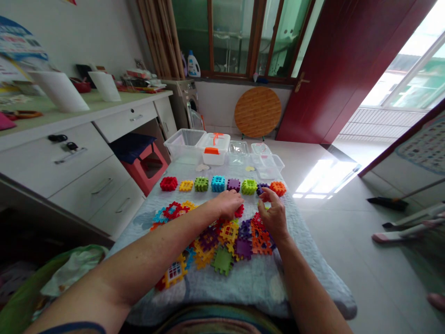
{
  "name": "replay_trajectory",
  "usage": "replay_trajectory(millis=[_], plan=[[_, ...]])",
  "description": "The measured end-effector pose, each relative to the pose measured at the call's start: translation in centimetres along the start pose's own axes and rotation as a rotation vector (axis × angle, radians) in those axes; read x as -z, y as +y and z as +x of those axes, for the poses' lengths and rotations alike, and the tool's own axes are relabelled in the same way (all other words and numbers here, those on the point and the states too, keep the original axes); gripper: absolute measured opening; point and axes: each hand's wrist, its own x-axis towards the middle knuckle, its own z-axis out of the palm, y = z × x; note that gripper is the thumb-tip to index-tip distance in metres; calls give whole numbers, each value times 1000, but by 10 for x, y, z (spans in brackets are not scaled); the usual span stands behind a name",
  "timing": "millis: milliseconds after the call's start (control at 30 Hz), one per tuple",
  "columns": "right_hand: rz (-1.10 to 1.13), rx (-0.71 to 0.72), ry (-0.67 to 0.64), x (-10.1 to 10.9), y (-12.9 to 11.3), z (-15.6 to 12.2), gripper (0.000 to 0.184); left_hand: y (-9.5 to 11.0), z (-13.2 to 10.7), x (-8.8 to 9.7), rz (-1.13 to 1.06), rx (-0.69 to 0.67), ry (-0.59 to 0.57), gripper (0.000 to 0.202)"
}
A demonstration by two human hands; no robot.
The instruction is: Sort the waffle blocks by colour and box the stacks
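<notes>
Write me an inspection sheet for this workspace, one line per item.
Surface: cloth-covered table, blue-grey.
Work pieces: row of coloured stacks; mixed pile of tiles on the near side.
Clutter: clear plastic containers at the far end.
Hands: left hand in front of the row; right hand by the dark purple stack; grip unclear on both.
Cables: nothing seen.
Surroundings: white drawers, red door, washing machine, pink stool.

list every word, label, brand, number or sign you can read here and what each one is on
No text can be read for certain.
Blue-topped sheet at far left: print too blurred.
White bottle near the window: label too small.
Pale chart at the right edge: marks too blurred.
Plastic pieces on the table: no lettering I can make out.
</notes>
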Motion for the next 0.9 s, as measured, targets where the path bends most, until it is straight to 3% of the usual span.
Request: replay_trajectory(millis=[267, 400, 500, 633, 767, 900], plan=[[4, -5, 13, 0, -1, 0, 36, -1, 4, 2, -19, 38, -22, 34], [7, -27, 14, 0, -2, 0, 36, -5, -12, 12, -43, 11, 114, 35], [24, -43, 31, 0, -3, 0, 35, -20, -39, 24, -94, 12, 234, 35], [25, -43, 15, -1, -4, 0, 35, -70, -91, 32, -203, 145, 309, 42], [23, -33, -16, -2, -4, -1, 36, -144, -141, 24, -315, 452, 309, 45], [17, -34, -39, -2, -5, -3, 35, -197, -164, 8, -374, 598, 234, 50]])
